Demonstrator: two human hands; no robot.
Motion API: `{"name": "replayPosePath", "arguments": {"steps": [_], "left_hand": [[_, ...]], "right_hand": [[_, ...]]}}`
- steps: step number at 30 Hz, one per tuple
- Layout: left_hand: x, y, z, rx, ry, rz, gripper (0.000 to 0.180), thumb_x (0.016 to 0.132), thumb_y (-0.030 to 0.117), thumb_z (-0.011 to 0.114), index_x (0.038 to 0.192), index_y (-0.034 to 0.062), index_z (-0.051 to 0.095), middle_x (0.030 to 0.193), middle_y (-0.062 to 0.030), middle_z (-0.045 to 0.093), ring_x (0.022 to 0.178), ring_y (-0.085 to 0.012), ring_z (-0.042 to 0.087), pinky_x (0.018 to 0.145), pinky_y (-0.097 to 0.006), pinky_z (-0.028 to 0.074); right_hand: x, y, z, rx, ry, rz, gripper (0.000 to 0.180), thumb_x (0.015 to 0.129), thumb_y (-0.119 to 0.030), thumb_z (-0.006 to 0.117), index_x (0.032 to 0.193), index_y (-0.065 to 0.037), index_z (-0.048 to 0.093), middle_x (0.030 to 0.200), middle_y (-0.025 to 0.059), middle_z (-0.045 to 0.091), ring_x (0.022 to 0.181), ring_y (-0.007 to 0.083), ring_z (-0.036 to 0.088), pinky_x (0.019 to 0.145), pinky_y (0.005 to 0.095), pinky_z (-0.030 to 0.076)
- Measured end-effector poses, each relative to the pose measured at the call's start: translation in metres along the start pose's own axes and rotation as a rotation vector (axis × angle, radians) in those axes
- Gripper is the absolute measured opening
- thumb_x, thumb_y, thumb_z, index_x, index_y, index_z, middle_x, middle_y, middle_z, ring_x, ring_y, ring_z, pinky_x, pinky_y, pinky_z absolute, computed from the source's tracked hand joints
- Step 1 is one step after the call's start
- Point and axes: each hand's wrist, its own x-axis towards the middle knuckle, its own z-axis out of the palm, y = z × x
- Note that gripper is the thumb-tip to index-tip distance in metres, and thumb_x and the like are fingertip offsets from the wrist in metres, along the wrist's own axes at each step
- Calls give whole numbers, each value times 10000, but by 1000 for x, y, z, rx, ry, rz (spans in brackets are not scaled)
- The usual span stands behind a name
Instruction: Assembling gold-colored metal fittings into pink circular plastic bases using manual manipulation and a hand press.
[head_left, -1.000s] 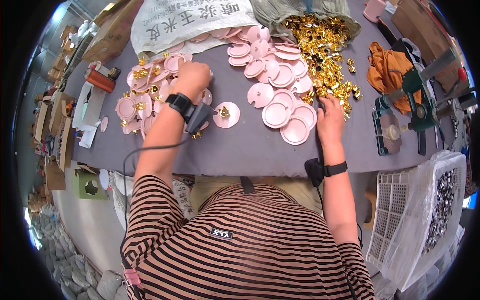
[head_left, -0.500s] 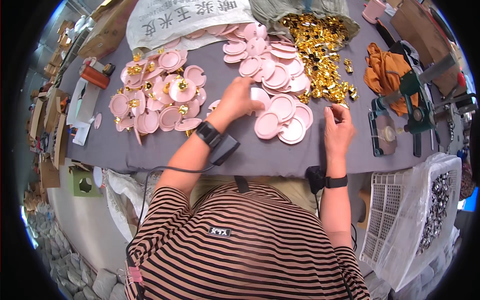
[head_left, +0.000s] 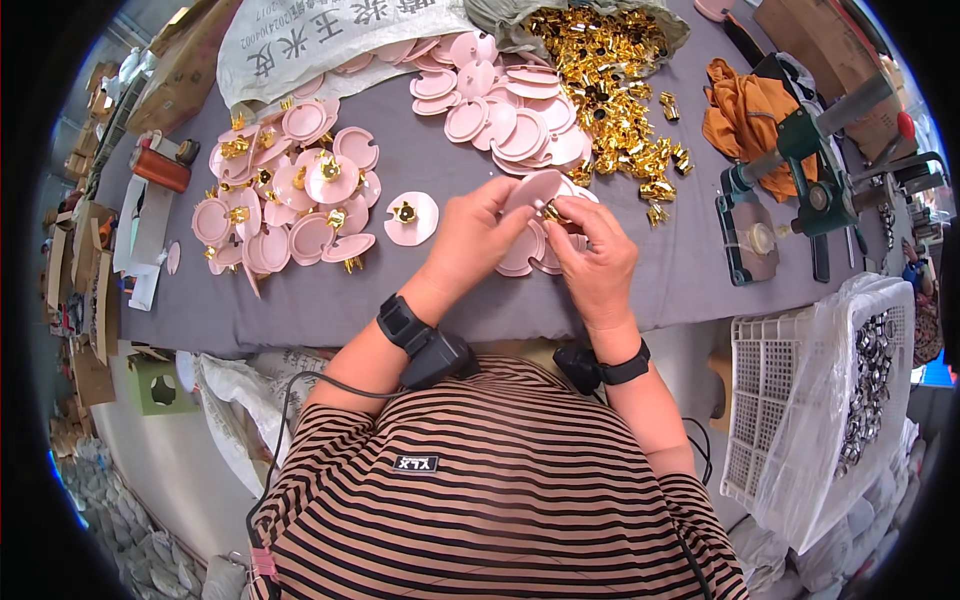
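My left hand (head_left: 468,232) pinches a round pink lid (head_left: 537,189) by its edge and holds it tilted above the table. Against the lid's face, my right hand (head_left: 600,248) grips a small shiny gold knob (head_left: 550,213) between thumb and fingers. Whether the knob is seated in the lid is hidden by the fingers. Just under both hands lie several loose pink lids (head_left: 520,256). One lid with a gold knob on it (head_left: 424,228) rests flat to the left of my left hand.
Knobbed lids are heaped on the left (head_left: 308,240); plain lids (head_left: 520,135) spill from a white sack (head_left: 330,45). Gold knobs (head_left: 610,90) pour from a greenish sack (head_left: 670,40). On the right stand a green hand press (head_left: 800,190), an orange cloth (head_left: 745,115) and a white crate (head_left: 765,400).
My left hand has picked up a pink lid. The right hand has moved left from beside the gold pile to meet it. The view has shifted slightly.
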Motion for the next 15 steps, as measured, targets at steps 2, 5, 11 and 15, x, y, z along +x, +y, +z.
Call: {"name": "replayPosePath", "arguments": {"steps": [2,5,11,15], "left_hand": [[-3,4,5,108,16,29,202,944,101,661,1122,5,653,918,-43,709,775,-91,635,726,-259,528],[-5,6,7,339,53,234,211,898,104,662,1099,41,640,907,-180,675,807,-369,662,704,-417,530],[-11,8,10,337,96,371,201,889,77,647,1087,49,630,850,-159,636,803,-367,625,696,-446,508],[-9,17,11,338,122,325,206,904,61,660,1106,21,663,880,-147,692,747,-305,677,677,-343,528]], "right_hand": [[1,10,-1,-211,29,-247,251,788,-4,778,1027,-20,705,1001,118,710,886,254,699,762,327,563],[0,9,-3,-267,30,-274,243,773,-6,787,1004,-16,710,987,129,712,876,296,690,768,349,557],[-5,1,-5,-60,6,-61,208,786,-6,793,984,-9,731,985,125,734,881,245,711,782,327,569],[-13,17,-2,-84,46,-177,217,803,-1,790,1012,-4,735,1008,124,738,891,211,720,786,305,574]]}}
